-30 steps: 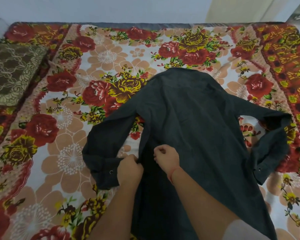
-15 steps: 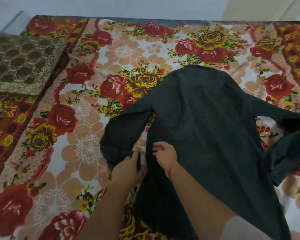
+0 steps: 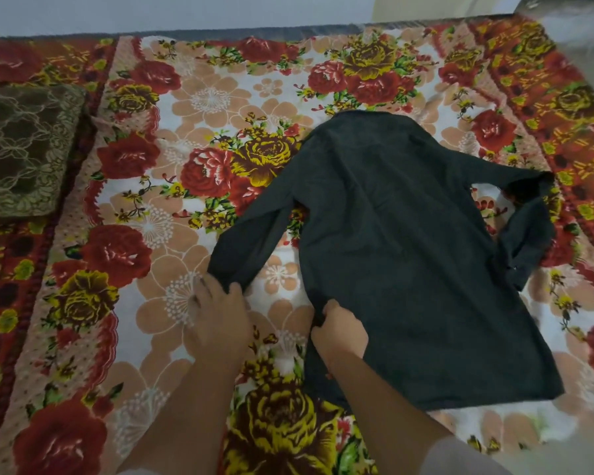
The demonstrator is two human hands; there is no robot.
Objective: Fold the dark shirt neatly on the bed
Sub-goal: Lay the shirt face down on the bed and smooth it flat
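The dark shirt (image 3: pixel 408 255) lies back-up on the bed, collar end away from me, hem toward me. Its left sleeve (image 3: pixel 254 231) runs down and out to the left; my left hand (image 3: pixel 220 317) pinches the cuff end of it against the bedspread. My right hand (image 3: pixel 340 330) grips the shirt's left side edge near the hem. The right sleeve (image 3: pixel 525 224) is bent back on itself at the shirt's right side, away from both hands.
The bed is covered by a floral bedspread (image 3: pixel 192 108) in red, yellow and peach. A brown lace-patterned pillow (image 3: pixel 21 149) lies at the left. The bed's far edge meets a pale wall (image 3: pixel 151 12).
My left hand has pulled the left sleeve's cuff outward to the left, away from the shirt's body. My right hand has shifted down along the side edge. The view has moved right.
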